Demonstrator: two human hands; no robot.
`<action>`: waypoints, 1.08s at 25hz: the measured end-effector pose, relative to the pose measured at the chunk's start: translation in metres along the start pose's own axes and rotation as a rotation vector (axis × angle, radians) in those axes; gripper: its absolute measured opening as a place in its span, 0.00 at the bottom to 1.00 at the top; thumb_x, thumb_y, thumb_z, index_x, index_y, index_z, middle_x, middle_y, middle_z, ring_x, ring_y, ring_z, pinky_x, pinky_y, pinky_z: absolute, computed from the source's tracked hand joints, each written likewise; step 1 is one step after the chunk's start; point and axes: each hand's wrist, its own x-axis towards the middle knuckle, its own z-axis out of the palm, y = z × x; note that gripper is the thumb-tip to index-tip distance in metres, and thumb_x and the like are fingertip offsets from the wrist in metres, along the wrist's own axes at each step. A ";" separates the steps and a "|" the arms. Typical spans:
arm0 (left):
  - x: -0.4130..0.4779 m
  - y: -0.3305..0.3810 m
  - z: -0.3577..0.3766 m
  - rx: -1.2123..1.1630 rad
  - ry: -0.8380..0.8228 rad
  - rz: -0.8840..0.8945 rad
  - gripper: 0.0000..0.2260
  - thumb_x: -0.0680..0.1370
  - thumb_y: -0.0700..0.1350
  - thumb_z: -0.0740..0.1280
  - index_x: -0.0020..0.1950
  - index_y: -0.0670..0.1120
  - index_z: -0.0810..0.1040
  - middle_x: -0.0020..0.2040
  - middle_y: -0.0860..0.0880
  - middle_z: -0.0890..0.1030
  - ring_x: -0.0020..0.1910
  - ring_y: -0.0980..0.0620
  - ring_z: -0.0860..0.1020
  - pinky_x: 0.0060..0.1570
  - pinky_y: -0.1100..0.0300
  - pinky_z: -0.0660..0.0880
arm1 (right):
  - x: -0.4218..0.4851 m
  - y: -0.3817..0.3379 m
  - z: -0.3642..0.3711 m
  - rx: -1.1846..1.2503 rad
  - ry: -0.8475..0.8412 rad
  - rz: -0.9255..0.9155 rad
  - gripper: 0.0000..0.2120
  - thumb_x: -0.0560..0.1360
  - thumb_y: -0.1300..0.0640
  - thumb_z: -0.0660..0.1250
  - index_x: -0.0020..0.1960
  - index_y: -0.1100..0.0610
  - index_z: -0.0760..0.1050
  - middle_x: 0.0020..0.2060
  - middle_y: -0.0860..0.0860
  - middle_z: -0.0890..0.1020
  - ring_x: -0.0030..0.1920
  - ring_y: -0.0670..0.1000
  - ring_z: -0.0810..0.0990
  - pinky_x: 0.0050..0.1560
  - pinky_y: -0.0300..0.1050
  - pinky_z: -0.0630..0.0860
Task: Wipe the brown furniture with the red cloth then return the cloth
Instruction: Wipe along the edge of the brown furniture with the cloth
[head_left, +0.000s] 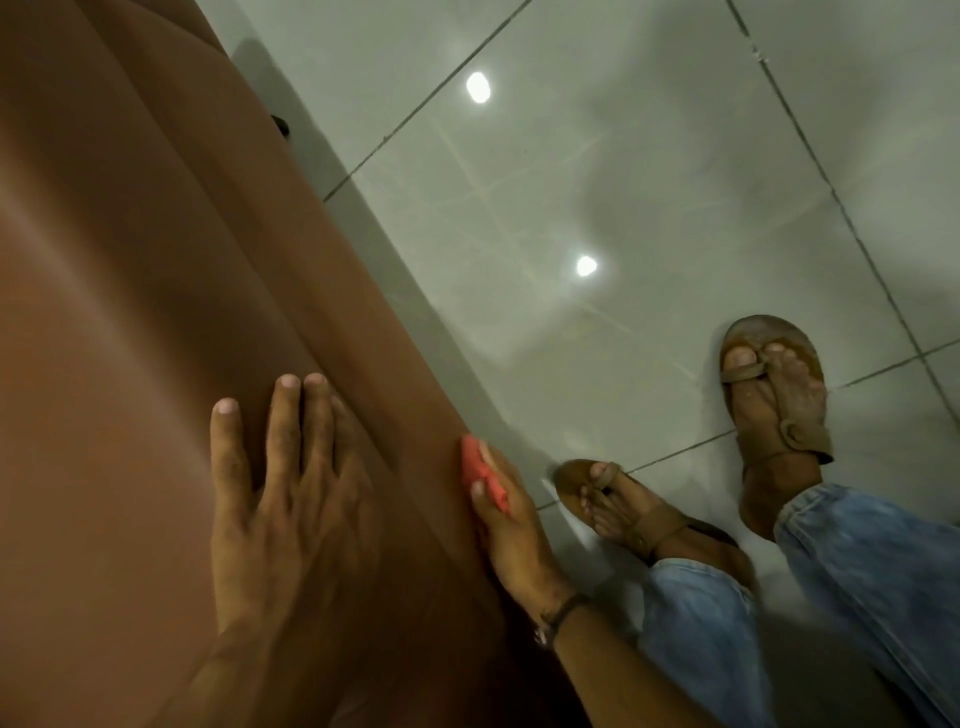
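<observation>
The brown furniture fills the left half of the head view, a smooth padded surface that slopes down to the floor. My left hand lies flat on its top, fingers spread, holding nothing. My right hand presses the red cloth against the furniture's right side face, low down near the floor. Only a folded strip of the cloth shows between my fingers and the brown surface; the remainder is hidden under my palm.
Glossy grey floor tiles with two bright light reflections spread to the right. My two feet in brown sandals and blue jeans legs stand close beside the furniture. A small dark furniture foot shows at the base further up.
</observation>
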 end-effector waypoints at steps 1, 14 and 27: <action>0.000 0.001 0.001 0.007 -0.005 0.012 0.30 0.77 0.44 0.60 0.76 0.29 0.70 0.79 0.30 0.73 0.81 0.29 0.68 0.82 0.27 0.47 | -0.021 0.014 -0.006 -0.016 0.024 0.055 0.35 0.75 0.26 0.57 0.80 0.34 0.60 0.84 0.39 0.58 0.85 0.44 0.52 0.86 0.57 0.45; -0.001 0.003 -0.003 -0.060 -0.034 -0.015 0.32 0.76 0.45 0.59 0.76 0.28 0.70 0.79 0.29 0.71 0.82 0.29 0.66 0.82 0.28 0.45 | -0.043 0.001 0.011 -0.173 -0.011 -0.062 0.31 0.78 0.29 0.52 0.80 0.30 0.58 0.84 0.34 0.54 0.85 0.39 0.45 0.85 0.50 0.40; 0.001 0.004 -0.024 0.054 -0.185 0.032 0.31 0.81 0.47 0.34 0.81 0.34 0.32 0.86 0.32 0.36 0.85 0.32 0.31 0.78 0.27 0.25 | 0.040 -0.080 0.045 -0.026 -0.089 -0.213 0.31 0.80 0.35 0.59 0.81 0.40 0.63 0.84 0.38 0.60 0.85 0.43 0.50 0.85 0.53 0.46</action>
